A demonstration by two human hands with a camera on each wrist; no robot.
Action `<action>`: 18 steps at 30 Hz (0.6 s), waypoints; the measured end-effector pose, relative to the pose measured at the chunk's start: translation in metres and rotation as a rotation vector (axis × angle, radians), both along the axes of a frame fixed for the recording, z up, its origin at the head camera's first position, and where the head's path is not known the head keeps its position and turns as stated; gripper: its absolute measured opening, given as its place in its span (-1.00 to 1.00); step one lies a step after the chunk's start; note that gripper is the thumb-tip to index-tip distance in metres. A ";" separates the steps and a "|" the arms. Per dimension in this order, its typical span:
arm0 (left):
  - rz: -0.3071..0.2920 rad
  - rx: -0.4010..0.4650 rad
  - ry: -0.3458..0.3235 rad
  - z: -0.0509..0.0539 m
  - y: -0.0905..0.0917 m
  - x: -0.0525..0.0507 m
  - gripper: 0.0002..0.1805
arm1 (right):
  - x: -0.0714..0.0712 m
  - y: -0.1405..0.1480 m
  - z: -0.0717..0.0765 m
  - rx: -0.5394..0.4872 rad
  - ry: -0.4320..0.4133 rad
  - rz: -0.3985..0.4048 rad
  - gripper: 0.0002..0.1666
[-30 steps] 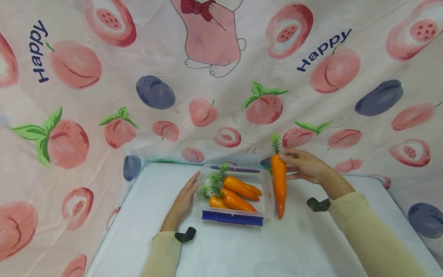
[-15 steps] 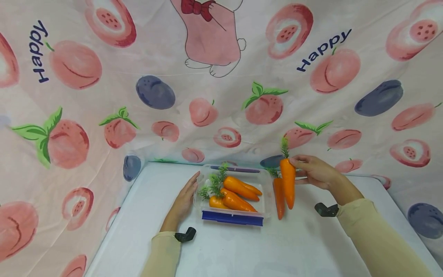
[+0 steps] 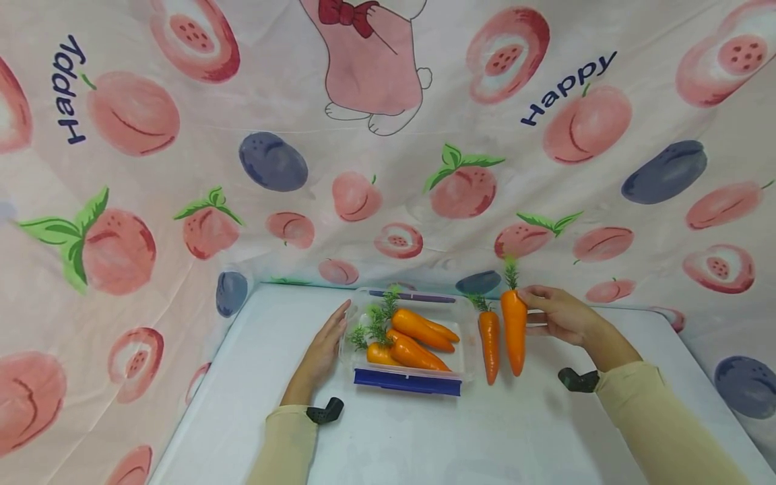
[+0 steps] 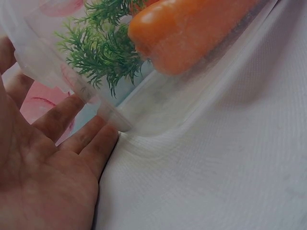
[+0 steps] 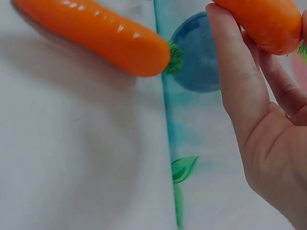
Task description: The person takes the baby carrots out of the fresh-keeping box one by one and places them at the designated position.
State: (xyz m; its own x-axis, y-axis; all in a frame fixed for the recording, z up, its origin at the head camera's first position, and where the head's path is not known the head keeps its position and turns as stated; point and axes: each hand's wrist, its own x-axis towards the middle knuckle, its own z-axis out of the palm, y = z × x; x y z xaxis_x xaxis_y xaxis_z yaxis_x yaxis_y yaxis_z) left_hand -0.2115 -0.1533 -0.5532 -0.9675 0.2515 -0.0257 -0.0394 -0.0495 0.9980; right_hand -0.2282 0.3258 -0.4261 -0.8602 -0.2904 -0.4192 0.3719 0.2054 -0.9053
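Note:
An orange carrot [image 3: 514, 333] with a green tuft is pinched near its top by my right hand [image 3: 560, 316]; in the right wrist view the held carrot [image 5: 268, 24] shows between thumb and fingers. Just left of it, another carrot [image 3: 489, 347] lies on the table beside a clear plastic box [image 3: 467, 337]. Several carrots [image 3: 418, 351] with green leaves [image 3: 378, 320] lie inside the box. My left hand [image 3: 318, 353] rests against the box's left side, its fingers straight; in the left wrist view the fingertips touch the box wall [image 4: 108, 112].
A blue clip flap [image 3: 407, 382] hangs at the box's front side, and another blue strip [image 3: 412, 296] runs along its back. The white table [image 3: 424, 438] meets a fruit-printed cloth [image 3: 364, 155] behind and at the sides.
My right hand has moved right and slightly down with its carrot, away from the box. The carrot lying beside the box has come into full view. My left hand has stayed still.

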 end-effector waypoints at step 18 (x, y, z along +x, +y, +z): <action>-0.004 0.016 -0.016 0.002 0.001 0.001 -0.42 | 0.001 0.013 -0.038 0.066 -0.016 -0.040 -0.29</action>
